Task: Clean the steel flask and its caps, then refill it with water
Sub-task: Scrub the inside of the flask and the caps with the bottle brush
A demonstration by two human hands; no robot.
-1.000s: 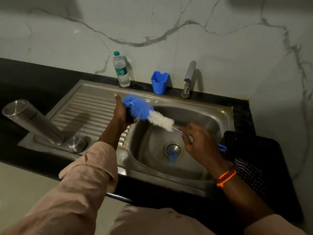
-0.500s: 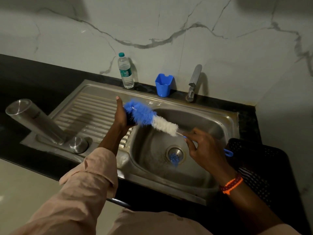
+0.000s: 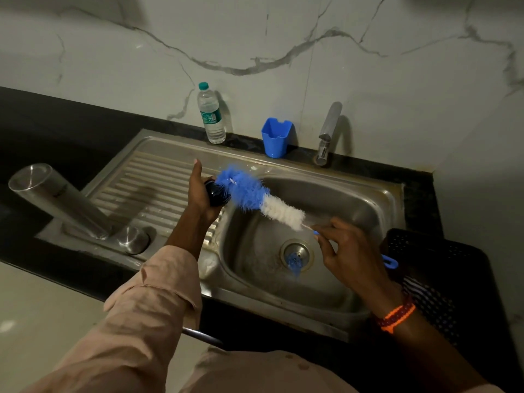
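Your left hand (image 3: 200, 194) cups the dark cap (image 3: 217, 192) over the sink (image 3: 368, 194) so drips fall in, while your right hand (image 3: 350, 253) pinches the brush (image 3: 255, 195) handle, bristles on the cap; the steel flask (image 3: 59, 199) drains upside down, far left on the drainboard

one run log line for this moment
step: scrubbing cap | left hand: holds dark cap | right hand: pinches bottle brush handle | steel flask: inverted on drainboard
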